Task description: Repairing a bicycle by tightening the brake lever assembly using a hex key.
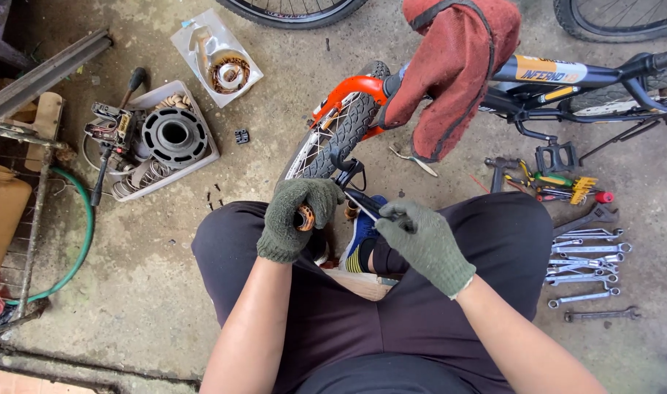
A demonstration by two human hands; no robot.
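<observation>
The left hand in a dark green knit glove (295, 217) has its fingers wrapped tight around a small round rusty orange metal part (305, 217). This part sits just below the small black bike tyre with the orange mudguard (342, 124), above the person's lap. The right hand in a dark green knit glove (423, 243) has its fingers pinched together on a thin black tool (362, 203). The tool's tip points toward the rusty part.

A red cloth (457, 66) hangs over the black bike frame (567, 76). A row of silver spanners (585, 259) lies on the grey concrete floor (151, 277) near the right hand. A white tray with a black round part (174, 135) sits on the floor, well apart from the left hand.
</observation>
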